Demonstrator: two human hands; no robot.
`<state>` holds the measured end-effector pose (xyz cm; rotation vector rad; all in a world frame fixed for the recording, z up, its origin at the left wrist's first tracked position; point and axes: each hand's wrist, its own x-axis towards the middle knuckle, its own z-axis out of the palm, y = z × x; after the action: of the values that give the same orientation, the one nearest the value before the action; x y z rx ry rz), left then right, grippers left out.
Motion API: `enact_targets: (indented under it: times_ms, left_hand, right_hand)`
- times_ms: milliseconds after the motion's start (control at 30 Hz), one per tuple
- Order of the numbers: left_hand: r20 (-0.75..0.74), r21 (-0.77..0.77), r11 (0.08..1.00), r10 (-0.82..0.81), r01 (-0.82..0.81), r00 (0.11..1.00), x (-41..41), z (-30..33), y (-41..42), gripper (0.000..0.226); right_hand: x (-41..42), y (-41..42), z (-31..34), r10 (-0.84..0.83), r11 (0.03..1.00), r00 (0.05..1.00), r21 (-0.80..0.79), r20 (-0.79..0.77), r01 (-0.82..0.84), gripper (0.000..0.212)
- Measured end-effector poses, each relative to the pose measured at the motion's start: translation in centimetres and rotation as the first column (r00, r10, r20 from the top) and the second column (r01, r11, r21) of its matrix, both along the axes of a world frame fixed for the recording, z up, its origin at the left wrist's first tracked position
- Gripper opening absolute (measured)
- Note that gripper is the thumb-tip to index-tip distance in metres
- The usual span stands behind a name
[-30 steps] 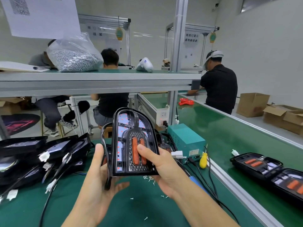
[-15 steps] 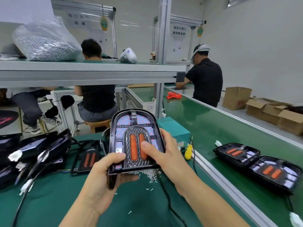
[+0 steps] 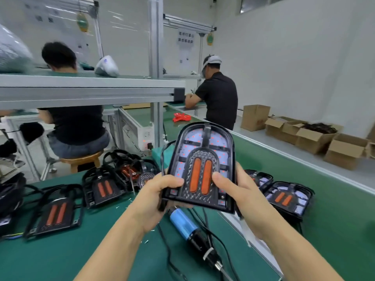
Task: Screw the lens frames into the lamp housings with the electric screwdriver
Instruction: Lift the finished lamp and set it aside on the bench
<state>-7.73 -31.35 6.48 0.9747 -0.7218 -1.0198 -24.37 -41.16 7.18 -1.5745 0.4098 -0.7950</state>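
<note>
Both hands hold up one black plastic lamp housing with two orange strips (image 3: 199, 169) above the green desk (image 3: 60, 250). The left hand (image 3: 156, 197) grips its lower left edge, thumb curled over the front. The right hand (image 3: 239, 191) grips the lower right edge, thumb pressed beside the orange strips. The lamp stands almost upright, round end on top.

The blue and black electric screwdriver (image 3: 188, 230) lies on the desk just under the lamp, and no hand touches it. Its black cord (image 3: 168, 252) runs beside it.

More black lamp parts with orange strips (image 3: 54, 213) lie to the left. Two finished black lamps (image 3: 284, 197) lie on the right. Small white screws (image 3: 121, 205) are scattered on the desk. Brown cardboard boxes (image 3: 312, 136) sit on the floor by the wall.
</note>
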Motion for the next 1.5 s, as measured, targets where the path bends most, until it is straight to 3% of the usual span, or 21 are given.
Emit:
enact_targets:
  times_ms: [100, 200, 367, 600, 700, 833, 900, 1000, 1067, 1200, 1367, 1500]
  left_hand:
    - [0.060, 0.057, 0.994, -0.102, 0.098, 0.993, -1.3, 0.1, -3.1, 0.044]
    - [0.101, 0.110, 0.982, -0.165, 0.154, 0.981, -2.9, 0.2, -6.5, 0.043]
    - [0.277, 0.243, 0.970, -0.065, -0.004, 0.959, -6.5, -0.5, -12.4, 0.028]
    - [0.418, 0.231, 0.971, -0.161, 0.067, 0.894, -11.3, -2.2, -15.9, 0.069]
    - [0.525, 0.218, 0.966, -0.237, 0.140, 0.818, -12.9, -3.4, -15.9, 0.068]
    - [0.748, 0.236, 0.963, -0.263, 0.127, 0.609, -15.0, -4.6, -16.0, 0.067]
    - [0.849, 0.239, 0.965, -0.261, 0.106, 0.459, -16.2, -5.0, -16.2, 0.065]
    - [0.947, 0.271, 0.960, -0.279, 0.069, 0.159, -17.5, -5.9, -16.4, 0.065]
    - [0.944, 0.320, 0.945, -0.324, 0.061, 0.056, -18.0, -6.6, -16.6, 0.069]
    - [0.929, 0.349, 0.936, -0.351, 0.042, 0.116, -18.4, -7.0, -16.8, 0.075]
    - [0.897, 0.441, 0.897, -0.441, 0.006, -0.012, -17.4, -8.2, -16.7, 0.068]
    - [0.893, 0.450, 0.893, -0.450, 0.007, 0.000, -17.2, -8.7, -16.7, 0.071]
  right_hand:
    - [-1.7, -1.1, -0.6, -0.139, 0.989, 0.987, 0.060, 0.082, 0.134, 0.048]
    - [-3.2, -2.5, -0.9, -0.282, 0.957, 0.955, 0.098, 0.092, 0.274, 0.045]
    - [-6.3, -6.0, -1.3, -0.475, 0.855, 0.879, 0.262, 0.049, 0.448, 0.025]
    - [-10.0, -10.9, -2.0, -0.636, 0.700, 0.769, 0.372, -0.065, 0.610, 0.028]
    - [-12.5, -12.1, -2.4, -0.667, 0.649, 0.739, 0.410, -0.101, 0.642, 0.025]
    - [-15.7, -12.7, -4.0, -0.678, 0.606, 0.720, 0.442, -0.149, 0.661, 0.022]
    - [-17.1, -12.6, -5.0, -0.676, 0.590, 0.716, 0.452, -0.176, 0.669, 0.021]
    - [-18.9, -12.2, -6.5, -0.680, 0.564, 0.703, 0.463, -0.209, 0.684, 0.022]
    - [-19.9, -12.0, -7.3, -0.688, 0.545, 0.691, 0.470, -0.221, 0.694, 0.021]
    - [-21.7, -12.0, -8.7, -0.687, 0.523, 0.676, 0.464, -0.267, 0.715, 0.020]
    - [-23.4, -13.2, -10.3, -0.716, 0.475, 0.581, 0.340, -0.386, 0.811, 0.031]
    - [-24.0, -14.0, -11.6, -0.726, 0.410, 0.503, 0.291, -0.469, 0.864, 0.041]
